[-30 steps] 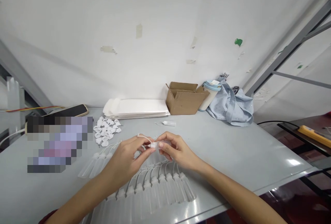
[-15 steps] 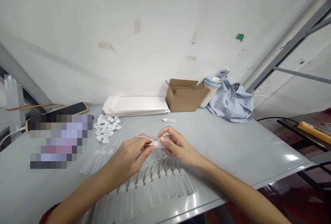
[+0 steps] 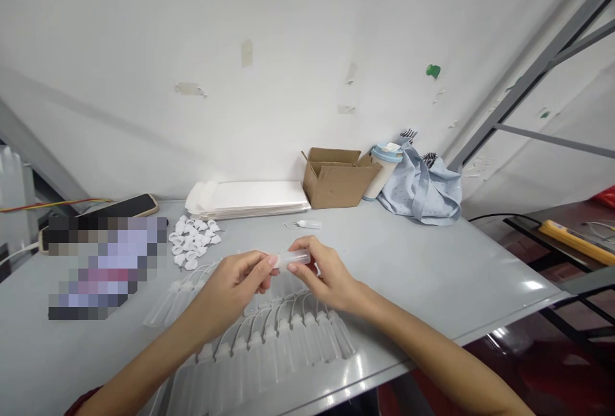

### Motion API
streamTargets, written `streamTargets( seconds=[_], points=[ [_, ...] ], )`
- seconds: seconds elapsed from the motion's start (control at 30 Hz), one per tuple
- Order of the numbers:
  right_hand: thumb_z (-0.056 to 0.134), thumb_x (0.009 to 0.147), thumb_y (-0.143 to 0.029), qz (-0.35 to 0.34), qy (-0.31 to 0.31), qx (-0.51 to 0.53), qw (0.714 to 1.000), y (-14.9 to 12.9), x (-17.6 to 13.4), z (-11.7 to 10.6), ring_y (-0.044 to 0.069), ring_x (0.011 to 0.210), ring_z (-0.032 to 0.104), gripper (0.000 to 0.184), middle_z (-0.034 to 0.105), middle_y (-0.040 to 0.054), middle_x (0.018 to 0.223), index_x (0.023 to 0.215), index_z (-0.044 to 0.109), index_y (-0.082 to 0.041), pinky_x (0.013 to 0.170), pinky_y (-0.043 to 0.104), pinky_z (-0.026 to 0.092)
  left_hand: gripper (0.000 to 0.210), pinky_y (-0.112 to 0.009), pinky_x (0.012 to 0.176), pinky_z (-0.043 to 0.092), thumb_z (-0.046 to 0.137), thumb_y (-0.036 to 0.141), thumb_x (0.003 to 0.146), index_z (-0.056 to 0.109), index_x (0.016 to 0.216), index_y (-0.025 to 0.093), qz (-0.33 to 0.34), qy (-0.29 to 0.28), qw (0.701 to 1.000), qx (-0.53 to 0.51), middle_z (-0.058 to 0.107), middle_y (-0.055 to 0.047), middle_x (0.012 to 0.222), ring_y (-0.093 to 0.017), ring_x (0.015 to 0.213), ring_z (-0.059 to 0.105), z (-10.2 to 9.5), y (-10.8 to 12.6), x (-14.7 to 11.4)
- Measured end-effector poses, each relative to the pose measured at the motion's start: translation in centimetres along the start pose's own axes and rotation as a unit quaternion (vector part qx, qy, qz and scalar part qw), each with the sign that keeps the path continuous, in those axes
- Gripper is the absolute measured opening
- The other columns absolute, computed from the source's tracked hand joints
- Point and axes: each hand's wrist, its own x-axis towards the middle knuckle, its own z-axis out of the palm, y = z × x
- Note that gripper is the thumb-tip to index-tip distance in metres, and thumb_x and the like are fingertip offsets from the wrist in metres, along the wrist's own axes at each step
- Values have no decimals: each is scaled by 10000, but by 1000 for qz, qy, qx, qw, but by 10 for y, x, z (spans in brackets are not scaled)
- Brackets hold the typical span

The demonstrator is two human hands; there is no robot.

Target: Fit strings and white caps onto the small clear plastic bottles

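Observation:
A small translucent plastic bottle (image 3: 298, 256) lies sideways between my hands, above the table. My left hand (image 3: 240, 282) is closed in a pinch around its left end, where the fingers hide the neck. With thumb and fingers, my right hand (image 3: 330, 277) grips the bottle's body from the right side. Below my hands, several similar bottles (image 3: 269, 355) lie side by side, with thin curved tubes at their tops. More bottles (image 3: 170, 300) rest left of my left wrist. Beyond my hands lies a single small bottle (image 3: 310, 225) with a thin bent tip.
White plastic caps (image 3: 192, 240) lie loose in a pile at left, beside a blurred-out item (image 3: 108, 268) and a phone (image 3: 139, 204). Along the wall stand flat white packets (image 3: 250, 195), an open cardboard box (image 3: 336, 186), a lidded cup (image 3: 382, 172) and a blue cloth bag (image 3: 423, 191).
The bottle's body now shows more between my fingers. My left fingers have wrapped over its end, and the thin tube that stuck out there is no longer visible. The view has shifted slightly.

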Motion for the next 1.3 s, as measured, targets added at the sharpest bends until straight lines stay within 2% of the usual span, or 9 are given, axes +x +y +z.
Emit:
streamTargets(
  seconds=[0.17,0.33,0.43,0.6,0.7,0.83,1.03,1.13,1.3],
  points=[
    [529,884,-408,22,25,60,998,1,-2,2,110,564,407,222,474,-29,661,925,500,-192,536,245,318,346,-237,510,397,386,353,949,545,691,185,128,55,988,70,567,7,625,-126,558,507,3,-7,0],
    [609,817,-474,144,-28,326,934,1,3,5,69,450,241,314,325,-94,549,786,432,-216,437,206,225,145,-293,607,421,443,128,917,566,845,150,385,154,874,255,620,-58,739,-175,688,546,9,-18,2],
    [609,818,-473,159,-38,363,917,-1,4,6,67,446,257,326,318,-96,549,771,411,-217,430,200,246,167,-293,594,422,415,164,932,550,834,159,346,139,894,248,598,-45,718,-173,665,540,8,-15,1],
    [549,874,-394,6,19,92,996,-3,-5,6,106,541,404,207,458,-38,636,946,508,-205,512,243,354,382,-238,469,379,265,304,987,424,653,209,132,24,985,108,448,44,556,-115,483,438,5,-3,-3],
    [506,894,-382,-35,22,21,999,-3,-9,7,114,556,428,193,495,-12,676,968,508,-204,523,258,377,375,-233,456,370,257,296,989,390,648,214,153,23,981,115,436,48,555,-111,475,433,7,-3,-4],
    [532,884,-419,35,25,152,987,-5,-8,10,88,479,381,219,419,-63,567,903,511,-202,461,228,334,318,-269,506,355,307,170,975,452,693,195,341,120,895,262,486,13,610,-133,542,461,8,-11,-2],
    [680,779,-417,169,-27,440,881,-14,-4,14,42,392,223,298,292,-122,489,779,462,-213,354,172,301,238,-317,525,296,515,134,910,497,676,175,455,180,748,448,482,0,594,-164,562,440,2,-10,-2],
    [695,763,-411,206,-35,459,864,-14,-1,13,43,398,213,327,264,-122,493,745,435,-214,342,161,277,242,-315,528,304,488,165,929,514,688,176,447,168,762,437,476,5,598,-161,558,439,0,-10,0],
    [622,802,-427,135,81,268,951,13,13,1,70,413,375,271,445,-89,500,845,496,-191,438,207,325,269,-321,634,403,384,310,969,578,873,151,322,126,861,374,591,-66,791,-201,726,540,-22,-37,17]
  ],
)
